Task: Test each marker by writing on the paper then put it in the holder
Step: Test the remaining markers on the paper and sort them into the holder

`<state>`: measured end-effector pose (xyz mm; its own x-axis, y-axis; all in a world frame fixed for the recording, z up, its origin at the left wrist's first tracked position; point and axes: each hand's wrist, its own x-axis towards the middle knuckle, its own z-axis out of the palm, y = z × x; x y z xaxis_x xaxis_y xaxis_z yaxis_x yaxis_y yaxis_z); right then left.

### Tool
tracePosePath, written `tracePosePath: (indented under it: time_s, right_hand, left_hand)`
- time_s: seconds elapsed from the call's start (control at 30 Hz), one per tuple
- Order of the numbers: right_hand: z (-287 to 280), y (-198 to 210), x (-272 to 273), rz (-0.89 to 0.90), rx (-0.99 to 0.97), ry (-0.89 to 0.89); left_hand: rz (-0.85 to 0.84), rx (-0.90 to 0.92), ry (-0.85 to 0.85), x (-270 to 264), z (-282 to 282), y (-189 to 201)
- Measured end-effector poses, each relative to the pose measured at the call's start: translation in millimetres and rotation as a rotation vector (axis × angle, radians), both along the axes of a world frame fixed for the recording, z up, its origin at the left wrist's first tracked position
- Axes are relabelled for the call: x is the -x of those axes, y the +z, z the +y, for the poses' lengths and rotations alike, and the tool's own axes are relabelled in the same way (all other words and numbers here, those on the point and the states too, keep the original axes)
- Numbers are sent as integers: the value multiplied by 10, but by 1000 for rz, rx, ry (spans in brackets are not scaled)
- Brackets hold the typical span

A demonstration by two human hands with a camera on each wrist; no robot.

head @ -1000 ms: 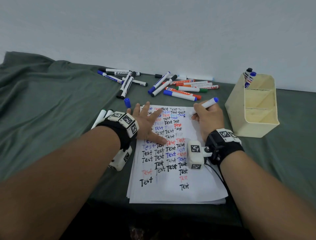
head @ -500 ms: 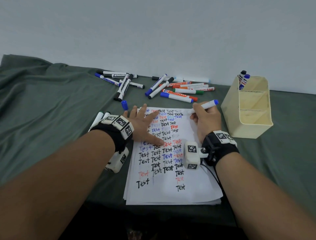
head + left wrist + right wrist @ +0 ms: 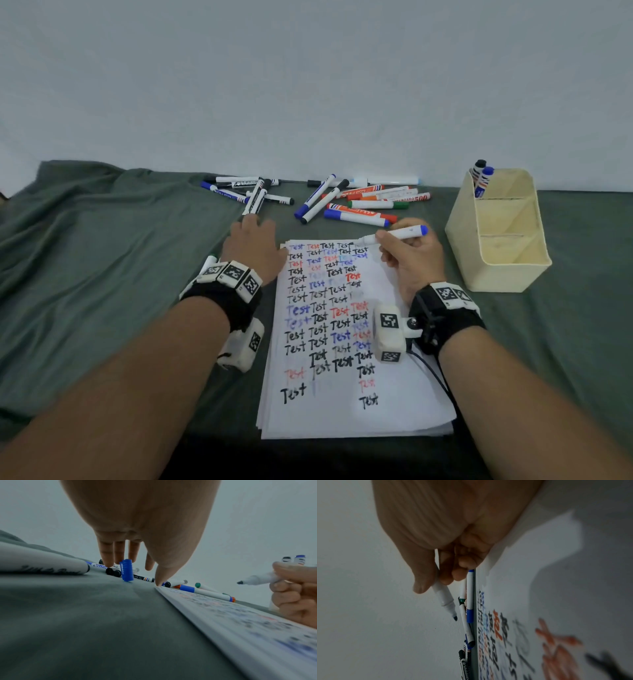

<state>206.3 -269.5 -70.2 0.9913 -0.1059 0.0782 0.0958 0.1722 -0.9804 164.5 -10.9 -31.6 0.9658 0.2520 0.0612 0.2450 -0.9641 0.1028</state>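
Observation:
My right hand [image 3: 394, 240] grips an uncapped white marker with a blue end [image 3: 399, 234]. Its dark tip [image 3: 240, 582] hangs just above the top right of the paper [image 3: 342, 407], which is covered with "Test" in black, blue and red. My left hand [image 3: 253, 224] lies off the paper's top left corner with straight fingers [image 3: 119, 553] reaching down at a blue cap [image 3: 126, 570]. The cap stands upright on the cloth; the head view hides it under the hand. The cream holder [image 3: 496, 260] at the right has two markers [image 3: 481, 178] in its back compartment.
Several capped markers [image 3: 356, 205] lie scattered on the green cloth [image 3: 102, 257] behind the paper, near the white wall. A marker [image 3: 42, 565] lies by my left wrist. The holder's two front compartments show nothing inside.
My left hand has left the paper and slid up and left to the blue cap. The right hand has raised the marker's tip off the sheet.

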Motion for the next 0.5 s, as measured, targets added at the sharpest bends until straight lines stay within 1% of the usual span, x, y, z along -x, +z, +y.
tracePosePath:
  time_s: [0.07, 0.13, 0.27, 0.3, 0.37, 0.43, 0.5]
  right_hand:
    - [4, 3, 21, 3, -13, 18]
    - [16, 15, 39, 7, -16, 41]
    - [24, 56, 56, 58, -69, 71]
    - [20, 62, 60, 66, -67, 78]
    - [15, 63, 64, 66, -31, 94]
    - [15, 65, 74, 59, 12, 105]
    - [17, 69, 78, 54, 40, 115]
  left_hand:
    - [-26, 45, 29, 5, 28, -4]
    - [-47, 27, 57, 1, 37, -13]
    - [1, -18, 94, -8, 44, 5]
    - [-4, 12, 105, -15, 57, 8]
    - [-65, 149, 87, -31, 74, 1]
    - [-134, 317, -13, -21, 37, 2]
    - [-197, 444, -147, 8, -31, 17]
